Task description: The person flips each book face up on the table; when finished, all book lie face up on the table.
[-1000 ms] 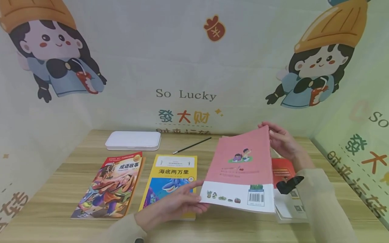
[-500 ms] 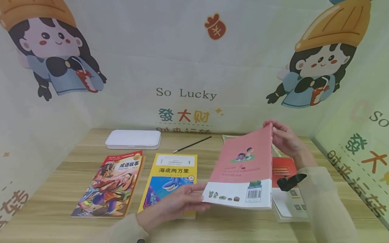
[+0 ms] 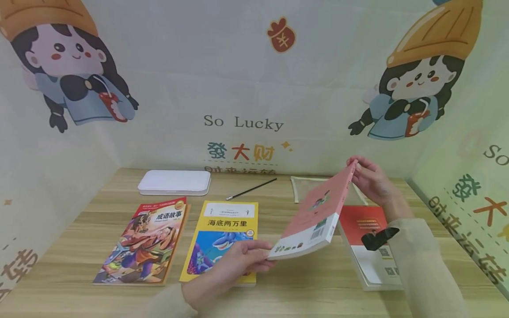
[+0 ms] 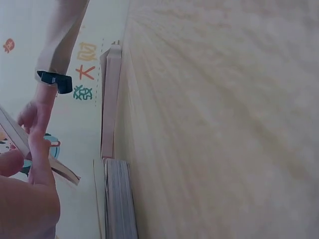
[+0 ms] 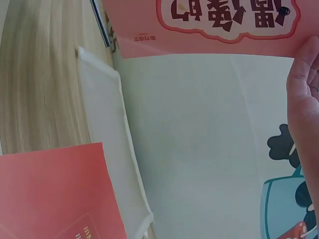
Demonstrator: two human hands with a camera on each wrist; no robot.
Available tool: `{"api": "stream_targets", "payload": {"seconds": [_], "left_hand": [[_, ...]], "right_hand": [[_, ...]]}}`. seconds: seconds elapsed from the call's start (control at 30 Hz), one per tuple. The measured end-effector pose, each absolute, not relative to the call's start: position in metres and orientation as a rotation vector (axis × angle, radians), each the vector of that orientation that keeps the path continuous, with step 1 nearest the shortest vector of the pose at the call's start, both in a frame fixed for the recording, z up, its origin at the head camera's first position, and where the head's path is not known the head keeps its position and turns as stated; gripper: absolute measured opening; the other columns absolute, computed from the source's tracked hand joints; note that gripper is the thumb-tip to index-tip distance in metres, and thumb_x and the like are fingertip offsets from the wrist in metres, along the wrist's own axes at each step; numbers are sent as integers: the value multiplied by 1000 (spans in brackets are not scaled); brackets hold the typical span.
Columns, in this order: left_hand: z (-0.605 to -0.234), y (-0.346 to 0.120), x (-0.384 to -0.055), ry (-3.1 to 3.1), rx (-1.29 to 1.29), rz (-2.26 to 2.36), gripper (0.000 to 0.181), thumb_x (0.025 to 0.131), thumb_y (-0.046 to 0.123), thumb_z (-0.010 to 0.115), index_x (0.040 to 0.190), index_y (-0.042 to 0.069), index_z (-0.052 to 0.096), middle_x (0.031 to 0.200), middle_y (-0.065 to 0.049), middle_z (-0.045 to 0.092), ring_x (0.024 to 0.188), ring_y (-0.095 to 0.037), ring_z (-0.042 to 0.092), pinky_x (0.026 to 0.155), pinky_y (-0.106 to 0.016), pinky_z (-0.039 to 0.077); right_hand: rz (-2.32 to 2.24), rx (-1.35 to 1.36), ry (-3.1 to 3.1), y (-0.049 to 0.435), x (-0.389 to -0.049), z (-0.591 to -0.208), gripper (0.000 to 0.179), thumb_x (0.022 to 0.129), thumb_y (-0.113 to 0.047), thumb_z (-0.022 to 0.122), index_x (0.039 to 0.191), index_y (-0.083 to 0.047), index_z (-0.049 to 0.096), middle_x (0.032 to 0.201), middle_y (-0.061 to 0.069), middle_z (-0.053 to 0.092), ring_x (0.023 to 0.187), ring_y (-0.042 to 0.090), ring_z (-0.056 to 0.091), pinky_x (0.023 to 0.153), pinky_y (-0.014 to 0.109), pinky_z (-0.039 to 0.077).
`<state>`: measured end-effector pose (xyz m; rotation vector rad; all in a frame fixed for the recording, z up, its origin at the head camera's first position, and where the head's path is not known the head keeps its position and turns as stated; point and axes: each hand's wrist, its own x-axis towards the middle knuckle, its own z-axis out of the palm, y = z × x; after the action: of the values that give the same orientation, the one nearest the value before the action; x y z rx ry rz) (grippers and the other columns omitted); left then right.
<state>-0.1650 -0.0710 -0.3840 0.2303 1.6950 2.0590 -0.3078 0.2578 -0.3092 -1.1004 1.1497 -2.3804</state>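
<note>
A thin pink-and-white book (image 3: 314, 216) is held tilted above the table, back cover and spine facing the head camera. My left hand (image 3: 240, 260) pinches its lower left corner, thumb on top. At its upper right corner, my right hand (image 3: 371, 181) grips the edge. The right wrist view shows part of the pink front cover (image 5: 219, 42) with large characters. Beneath and right of it lies a red-and-white book (image 3: 363, 221). Below my left forearm sits a yellow book (image 3: 224, 212) with a shark picture, its lower part partly covered.
A colourful storybook (image 3: 145, 247) lies at the left. Behind it are a white case (image 3: 174, 182) and a black pencil (image 3: 252, 189). A pale-edged mesh pouch (image 3: 302, 187) lies at the back right, partly hidden by the pink book. Printed cloth (image 3: 242, 88) walls the table.
The pink book has turned so that its spine shows and its back cover appears narrower. More of the red-and-white book and the mesh pouch is uncovered. Both hands keep hold.
</note>
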Motion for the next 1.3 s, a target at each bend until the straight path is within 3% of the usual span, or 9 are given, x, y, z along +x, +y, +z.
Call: {"api": "stream_targets", "payload": {"seconds": [0.13,0.4,0.63,0.97,1.3], "left_hand": [[-384,-69,-163,1671,264,2033,29,87,12,57,108,-8,56,96,-23,61,87,-27,61,77,-35,48],[-384,-70,-160,1748,384,1925,40,83,19,62,113,-5,54,96,-22,61,90,-30,59,80,-37,47],[-381,-72,-162,1828,304,1967,38,83,17,61,114,-4,54,93,-19,62,86,-28,61,76,-35,49],[-376,-87,-171,2109,387,1975,35,84,17,60,111,-5,57,98,-15,63,84,-29,61,71,-37,51],[-373,-82,-168,2152,411,1968,40,84,6,59,120,1,41,76,-15,63,74,-33,61,66,-35,52]], "right_hand": [[-2405,-1065,1192,254,-308,-308,21,92,5,37,104,5,55,98,12,56,87,18,54,81,26,45],[-2465,-832,1520,247,-304,-304,22,92,1,41,94,-5,63,86,4,60,77,13,55,72,23,46],[-2455,-627,1722,246,-301,-304,21,92,-3,44,88,-10,63,82,1,61,72,11,54,69,20,46],[-2447,-493,1738,248,-301,-312,19,90,-5,48,82,-10,64,67,-1,52,55,7,42,53,18,39],[-2296,-304,1891,244,-303,-315,12,89,-12,53,83,-13,63,64,-3,52,48,4,39,45,15,36]]}}
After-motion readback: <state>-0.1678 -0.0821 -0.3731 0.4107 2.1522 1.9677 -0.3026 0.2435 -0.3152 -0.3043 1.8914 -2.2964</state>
